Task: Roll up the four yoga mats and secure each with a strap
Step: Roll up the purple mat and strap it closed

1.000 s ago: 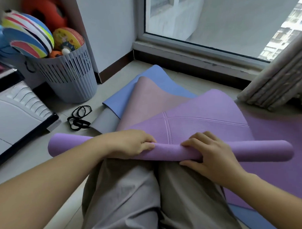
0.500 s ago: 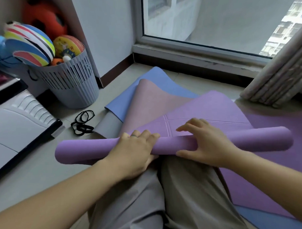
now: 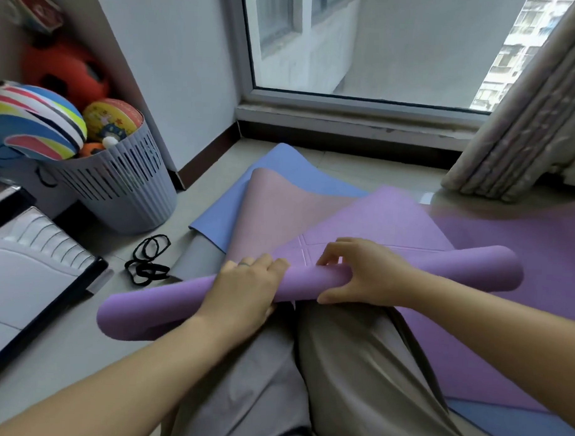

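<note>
- The purple foam yoga mat (image 3: 301, 283) is partly rolled. Its tube lies across the person's grey-trousered legs (image 3: 339, 382), and its flat remainder runs away toward the window.
- The left hand (image 3: 244, 291) lies over the tube's middle with its fingers (image 3: 274, 266) curled over the top. The right hand (image 3: 362, 272), just beside it, has its thumb under the near side and its fingers arched over. Both grip the tube.
- Risk: the tube sits askew, with its left end nearer the person. Rolling on this way would likely cone it, and the unheld ends may slacken.
- A dusty-pink mat (image 3: 273, 210), a blue mat (image 3: 281, 165) and a grey mat edge (image 3: 193, 260) lie under the flat remainder, and friction could drag them along.
- Black elastic strap loops (image 3: 147, 262) lie on the floor just left of the tube.
- Room: bare floor lies between the mats' far edges and the window sill. A grey slatted basket (image 3: 124, 192) stands well left of the tube and a curtain (image 3: 527, 128) beyond its right end, both apart from it.
</note>
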